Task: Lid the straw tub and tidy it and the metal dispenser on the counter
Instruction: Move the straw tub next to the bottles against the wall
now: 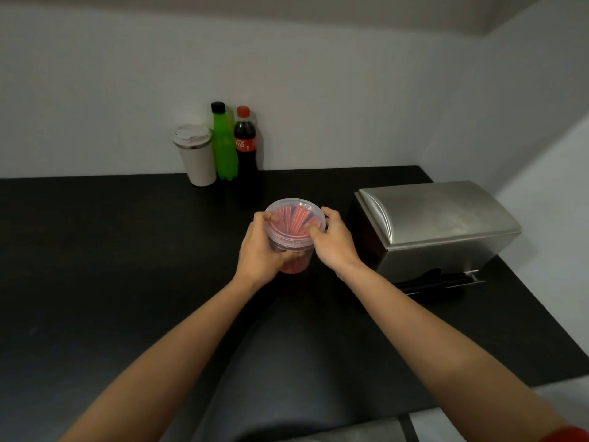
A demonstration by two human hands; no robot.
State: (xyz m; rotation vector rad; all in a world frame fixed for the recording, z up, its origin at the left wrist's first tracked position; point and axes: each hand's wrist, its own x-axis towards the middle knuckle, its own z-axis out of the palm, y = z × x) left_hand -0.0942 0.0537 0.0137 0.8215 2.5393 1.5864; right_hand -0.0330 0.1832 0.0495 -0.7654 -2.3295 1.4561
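Note:
A clear plastic tub (294, 260) full of red straws stands at the middle of the black counter (111, 250). A clear round lid (294, 218) lies on its rim. My left hand (259, 250) wraps the tub's left side, thumb on the lid's edge. My right hand (333, 239) grips the right rim, thumb pressing on the lid. The metal dispenser (436, 224), a brushed steel box with a curved top, stands to the right of the tub, a few centimetres from my right hand. Black straws poke out of its lower front slot.
At the back against the wall stand a white travel cup (196, 154), a green bottle (224, 145) and a cola bottle (245, 145). The wall closes in on the right behind the dispenser. The counter's front edge runs near my forearms.

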